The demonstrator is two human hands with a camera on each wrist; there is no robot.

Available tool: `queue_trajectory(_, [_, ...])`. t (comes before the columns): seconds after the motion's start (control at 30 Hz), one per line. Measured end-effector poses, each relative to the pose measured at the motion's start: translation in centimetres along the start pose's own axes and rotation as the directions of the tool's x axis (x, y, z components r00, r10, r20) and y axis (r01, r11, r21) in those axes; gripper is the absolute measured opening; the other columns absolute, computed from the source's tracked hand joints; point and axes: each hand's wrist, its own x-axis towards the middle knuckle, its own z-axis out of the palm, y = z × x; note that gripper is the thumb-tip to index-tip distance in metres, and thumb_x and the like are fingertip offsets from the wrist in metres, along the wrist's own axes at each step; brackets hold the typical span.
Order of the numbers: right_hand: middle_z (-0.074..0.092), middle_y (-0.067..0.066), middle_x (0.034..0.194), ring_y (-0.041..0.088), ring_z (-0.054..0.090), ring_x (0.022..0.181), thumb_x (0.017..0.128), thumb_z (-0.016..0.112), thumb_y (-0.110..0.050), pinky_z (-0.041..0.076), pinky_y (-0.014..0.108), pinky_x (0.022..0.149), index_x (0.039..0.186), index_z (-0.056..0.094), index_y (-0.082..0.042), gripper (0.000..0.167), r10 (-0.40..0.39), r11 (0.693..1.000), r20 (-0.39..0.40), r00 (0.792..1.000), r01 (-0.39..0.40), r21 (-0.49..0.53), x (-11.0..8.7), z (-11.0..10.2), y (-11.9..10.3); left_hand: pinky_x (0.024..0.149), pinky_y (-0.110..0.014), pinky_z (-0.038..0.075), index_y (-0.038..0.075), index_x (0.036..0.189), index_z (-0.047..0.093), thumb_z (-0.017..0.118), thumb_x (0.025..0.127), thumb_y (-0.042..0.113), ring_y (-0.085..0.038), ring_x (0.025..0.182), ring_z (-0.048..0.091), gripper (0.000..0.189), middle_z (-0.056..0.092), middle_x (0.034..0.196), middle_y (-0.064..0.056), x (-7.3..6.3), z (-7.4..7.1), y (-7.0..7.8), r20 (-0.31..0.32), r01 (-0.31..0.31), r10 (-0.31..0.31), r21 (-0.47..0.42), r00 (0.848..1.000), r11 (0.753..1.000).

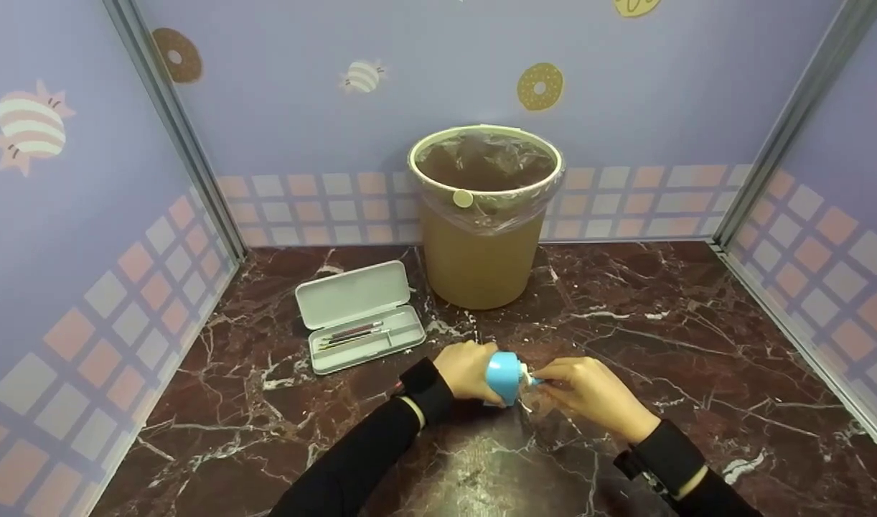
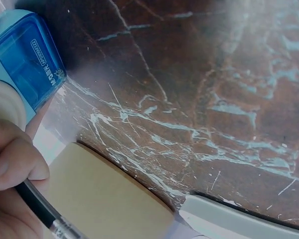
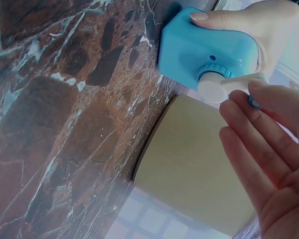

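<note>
At lower centre, left grip (image 1: 467,366) curls round the blue sharpener (image 1: 503,377), likely light, stiff; right grip (image 1: 580,388) pinches its crank (image 3: 234,84).

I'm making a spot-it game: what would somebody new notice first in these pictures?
Probably the big tan bin with its see-through liner, standing by the patterned wall at the back. Next, the bright blue sharpener, low in the middle of the head view, gripped by the left fingers while the right fingers hold its white crank. The open, pale pencil case left of it might draw the eye too.
</note>
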Motion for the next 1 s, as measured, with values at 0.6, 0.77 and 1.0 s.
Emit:
queue_trajectory(0.6, [0.079,0.004,0.096,0.013,0.073,0.077,0.090,0.076,-0.010,0.058,0.026,0.067,0.110,0.079,-0.007,0.020,0.002,0.998,-0.051,0.999,-0.005,-0.059,0.0,0.4,-0.3,0.067,-0.033,0.058,0.012,0.110,0.063,0.092,0.063,0.055,-0.019,0.081,0.073,0.070,0.074,0.094,-0.003,0.1,-0.1,-0.4,0.025,-0.038,0.038,0.025,0.999,0.999])
queue_trajectory(0.77, [0.080,0.003,0.095,0.014,0.073,0.077,0.088,0.077,-0.011,0.059,0.029,0.070,0.107,0.079,-0.007,0.019,-0.027,0.995,-0.097,0.995,0.018,-0.093,0.3,0.4,-0.2,0.067,-0.035,0.058,0.012,0.111,0.063,0.093,0.063,0.054,-0.020,0.082,0.073,0.070,0.075,0.094,-0.004,-0.1,-0.2,-0.3,0.026,-0.031,0.030,0.018,0.999,0.999])
queue_trajectory(1.0, [0.079,0.005,0.091,0.019,0.074,0.076,0.086,0.079,-0.008,0.061,0.035,0.071,0.105,0.079,-0.007,0.019,0.005,0.985,-0.152,0.988,-0.031,-0.167,1.9,0.5,0.7,0.066,-0.034,0.058,0.013,0.107,0.063,0.093,0.062,0.054,-0.019,0.078,0.073,0.067,0.075,0.091,-0.002,0.0,-0.2,0.1,0.021,-0.063,0.062,0.022,0.998,0.998])
